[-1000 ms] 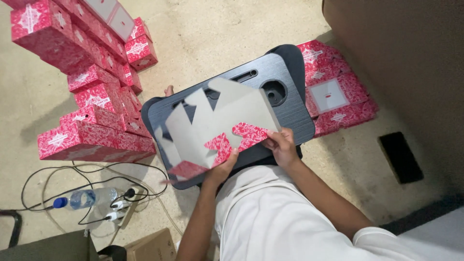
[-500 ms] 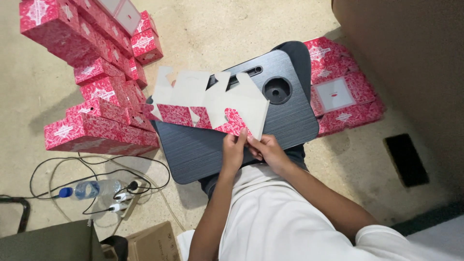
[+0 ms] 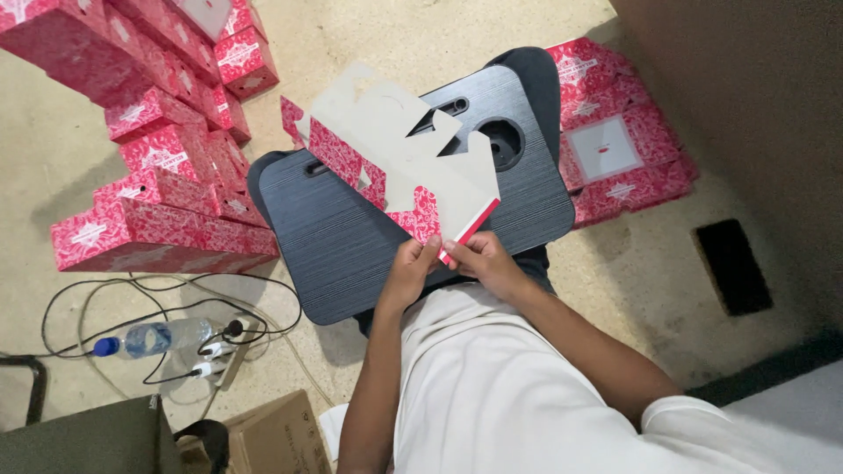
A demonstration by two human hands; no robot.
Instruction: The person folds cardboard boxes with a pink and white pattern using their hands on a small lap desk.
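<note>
A flat, unfolded carton blank, grey-white inside and red-patterned outside, is raised on edge above a dark lap tray. My left hand and my right hand both pinch its near corner, side by side, just above the tray's front edge. The blank stretches away to the upper left, its flaps spread.
Stacks of folded red patterned boxes stand on the floor at left; more flat red boxes lie at right. A water bottle, a power strip with cables and a brown carton sit lower left. A dark phone lies at right.
The blank has been turned and tipped up onto its edge, its flaps swinging further left. Both hands have come together at its near corner.
</note>
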